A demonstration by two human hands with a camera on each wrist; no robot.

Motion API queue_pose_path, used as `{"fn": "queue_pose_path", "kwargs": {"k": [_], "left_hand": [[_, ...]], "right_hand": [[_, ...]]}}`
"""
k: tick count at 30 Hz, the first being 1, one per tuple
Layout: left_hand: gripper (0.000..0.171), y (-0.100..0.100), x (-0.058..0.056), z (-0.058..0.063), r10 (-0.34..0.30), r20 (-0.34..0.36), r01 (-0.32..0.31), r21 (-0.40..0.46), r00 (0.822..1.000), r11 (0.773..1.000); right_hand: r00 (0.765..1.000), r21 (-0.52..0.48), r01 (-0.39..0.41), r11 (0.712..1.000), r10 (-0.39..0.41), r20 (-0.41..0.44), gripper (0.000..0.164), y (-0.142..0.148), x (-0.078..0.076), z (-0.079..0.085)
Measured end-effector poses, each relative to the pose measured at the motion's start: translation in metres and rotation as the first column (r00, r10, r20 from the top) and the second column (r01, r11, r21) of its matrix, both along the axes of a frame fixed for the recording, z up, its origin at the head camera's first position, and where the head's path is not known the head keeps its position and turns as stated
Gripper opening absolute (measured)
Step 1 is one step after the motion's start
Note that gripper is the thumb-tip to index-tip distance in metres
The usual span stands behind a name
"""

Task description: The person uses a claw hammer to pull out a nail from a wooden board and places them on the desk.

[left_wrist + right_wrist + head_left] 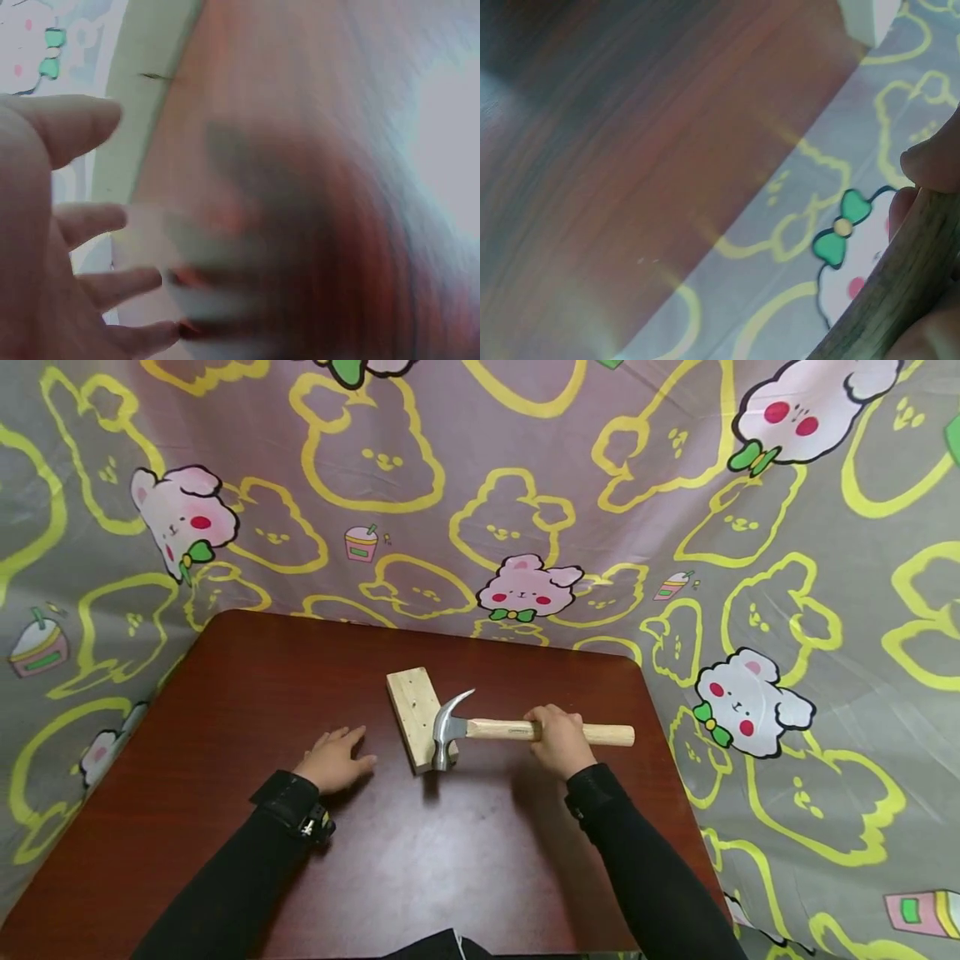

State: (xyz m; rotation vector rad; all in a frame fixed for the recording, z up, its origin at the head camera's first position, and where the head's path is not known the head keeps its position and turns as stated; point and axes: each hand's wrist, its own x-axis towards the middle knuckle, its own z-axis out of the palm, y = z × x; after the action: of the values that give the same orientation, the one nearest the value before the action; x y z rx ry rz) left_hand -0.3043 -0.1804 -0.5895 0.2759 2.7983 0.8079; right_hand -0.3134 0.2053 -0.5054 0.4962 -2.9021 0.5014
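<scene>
My right hand grips the pale wooden handle of a claw hammer around its middle. The hammer's metal head overlaps the near right end of a pale wooden block in the head view; whether they touch I cannot tell. Small dark marks dot the block, and one thin nail-like piece shows on it in the left wrist view. To the left of the block, my left hand is apart from it, fingers spread and holding nothing. The right wrist view catches part of the handle under the fingers.
A dark red-brown table carries the block, with glare on its near part. Behind it and along the sides hangs a grey cloth printed with yellow outlines and white rabbits.
</scene>
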Motion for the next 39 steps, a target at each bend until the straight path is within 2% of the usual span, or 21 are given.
{"fn": "queue_pose_path", "kwargs": {"k": [2,4,7,9,11,15,16,17,21,25,27,32,34,39], "left_hand": [[0.078,0.003,0.0,0.007,0.009,-0.022,-0.007,0.09,1.0,0.996],[0.082,0.01,0.002,0.016,0.023,-0.026,-0.018,0.193,0.999,0.981],[0.088,0.022,0.006,0.032,0.039,0.006,-0.039,0.325,0.999,0.945],[0.089,0.03,0.01,0.039,0.018,0.03,-0.029,0.417,0.999,0.909],[0.088,0.038,0.012,0.043,-0.044,0.042,0.015,0.531,0.998,0.847],[0.084,0.049,0.014,0.041,-0.167,0.069,0.065,0.727,0.984,0.683],[0.083,0.051,0.014,0.04,-0.184,0.072,0.066,0.755,0.98,0.652],[0.082,0.053,0.013,0.039,-0.193,0.072,0.068,0.77,0.979,0.635],[0.074,0.057,0.014,0.037,-0.179,0.076,0.054,0.778,0.981,0.626],[0.066,0.059,0.014,0.04,-0.164,0.106,0.016,0.795,0.981,0.607],[0.062,0.059,0.015,0.04,-0.156,0.123,-0.007,0.806,0.98,0.592],[0.052,0.057,0.018,0.038,-0.142,0.145,-0.047,0.843,0.979,0.537],[0.05,0.056,0.02,0.037,-0.138,0.142,-0.051,0.856,0.98,0.514],[0.047,0.051,0.024,0.037,-0.141,0.107,-0.026,0.877,0.984,0.479]], "right_hand": [[1.0,-0.008,-0.018,1.0,0.018,-0.012,0.038,-0.005,0.002,0.003],[0.999,-0.002,-0.039,0.999,0.038,-0.034,0.036,-0.009,0.004,0.005],[0.995,0.018,-0.061,0.998,0.062,-0.074,0.034,-0.015,0.007,0.009],[0.993,0.035,-0.07,0.997,0.073,-0.096,0.034,-0.018,0.009,0.011],[0.991,0.036,-0.079,0.996,0.083,-0.108,0.035,-0.021,0.011,0.013],[0.985,0.04,-0.105,0.994,0.109,-0.131,0.035,-0.026,0.015,0.017],[0.984,0.04,-0.111,0.993,0.115,-0.137,0.034,-0.028,0.016,0.017],[0.983,0.043,-0.114,0.993,0.119,-0.142,0.034,-0.029,0.017,0.018],[0.981,0.051,-0.112,0.992,0.119,-0.156,0.033,-0.033,0.02,0.02],[0.981,0.068,-0.103,0.992,0.113,-0.16,0.033,-0.036,0.021,0.023],[0.979,0.078,-0.106,0.991,0.118,-0.165,0.033,-0.038,0.021,0.024],[0.972,0.088,-0.128,0.988,0.143,-0.186,0.032,-0.042,0.022,0.024],[0.967,0.087,-0.141,0.986,0.156,-0.203,0.032,-0.044,0.023,0.024],[0.948,0.1,-0.179,0.979,0.199,-0.249,0.031,-0.045,0.026,0.03]]}}
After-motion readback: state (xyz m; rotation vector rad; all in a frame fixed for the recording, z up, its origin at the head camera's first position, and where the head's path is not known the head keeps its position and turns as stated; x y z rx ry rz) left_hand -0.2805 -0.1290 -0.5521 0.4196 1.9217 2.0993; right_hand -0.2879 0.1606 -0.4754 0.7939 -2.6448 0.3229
